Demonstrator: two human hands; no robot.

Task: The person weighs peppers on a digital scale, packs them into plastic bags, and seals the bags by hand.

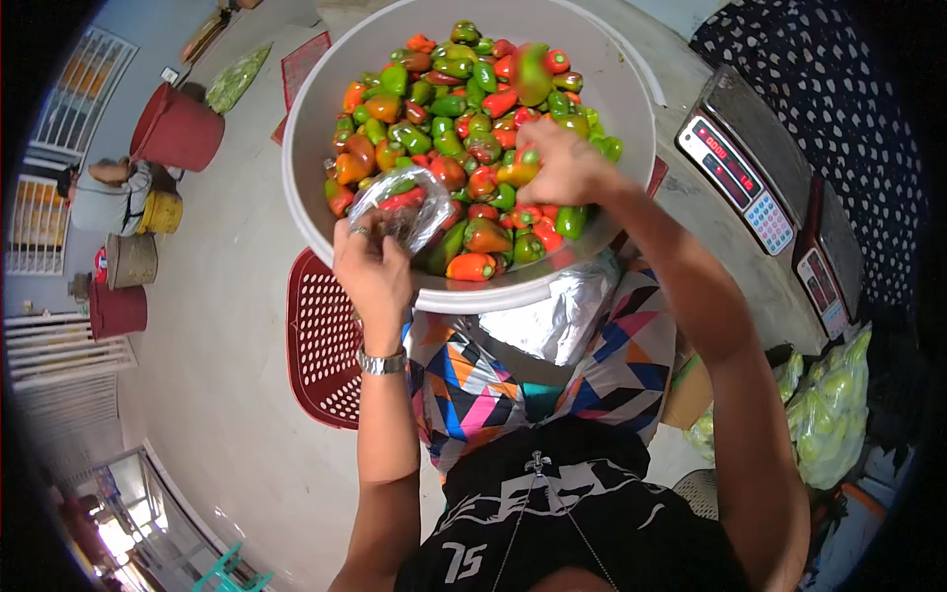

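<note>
My left hand [375, 271] is closed on the rim of a clear plastic bag [431, 212], with something reddish showing in or through it. The bag is held over the near left side of a big pale tub [314, 69] full of red, green and orange bell peppers [449, 143]. Above the pile on the right, my right hand [567, 166] reaches in with thumb and fingers apart, close to several peppers. A green pepper [534, 76] beyond that hand is blurred, apparently in motion and apart from the fingers.
Silvery plastic [552, 321] lies at my lap under the tub's near rim. A red perforated basket [321, 345] stands left. Two digital scales [735, 183] and bagged green produce [834, 409] are on the right. Another person [109, 202] sits far left among red buckets [178, 128].
</note>
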